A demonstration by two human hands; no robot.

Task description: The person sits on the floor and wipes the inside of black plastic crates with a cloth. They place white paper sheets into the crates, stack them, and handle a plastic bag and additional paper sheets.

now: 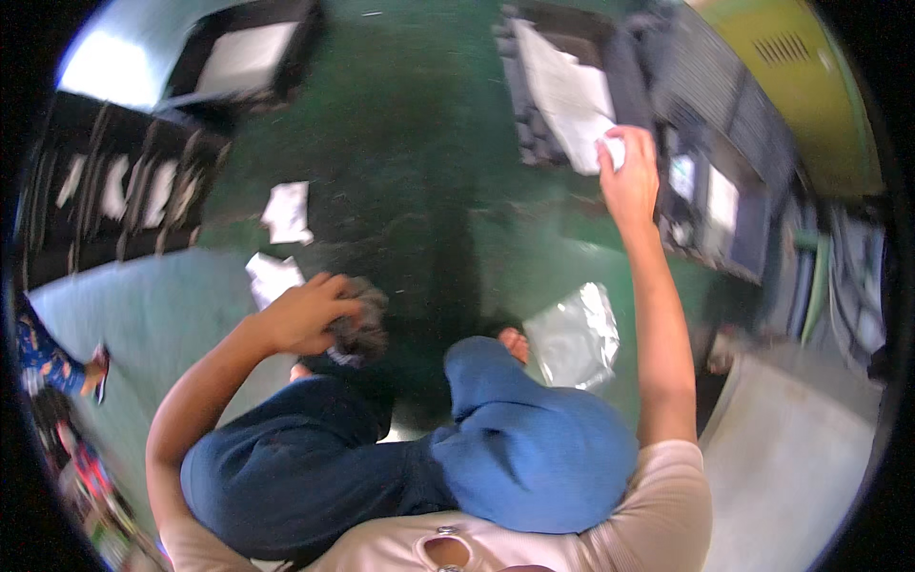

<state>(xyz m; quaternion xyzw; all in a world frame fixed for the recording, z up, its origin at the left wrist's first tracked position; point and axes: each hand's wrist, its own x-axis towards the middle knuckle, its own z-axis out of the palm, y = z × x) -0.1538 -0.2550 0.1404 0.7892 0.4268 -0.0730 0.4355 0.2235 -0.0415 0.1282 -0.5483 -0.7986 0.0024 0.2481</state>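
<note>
My left hand (307, 315) is closed round a dark grey crumpled bundle (362, 324), perhaps cloth, held low above the green floor in front of my legs. Motion blur hides its detail. My right arm reaches forward and to the right. At its end my right hand (633, 176) pinches a small white piece (616, 153), maybe folded paper or plastic. That hand is at the near edge of a black crate (522, 105), where white sheets (562, 91) lie over the crate. One white packet (274, 276) lies beside my left hand, and another white packet (288, 213) sits just beyond it.
A clear plastic bag (575, 338) lies by my foot. Black crates (114, 181) holding white pieces stand at left, with another black crate (295, 48) behind. At right are a further crate (739, 248), a yellow-green cabinet (791, 86) and a pale box (791, 448). Someone's foot (98, 372) shows at far left.
</note>
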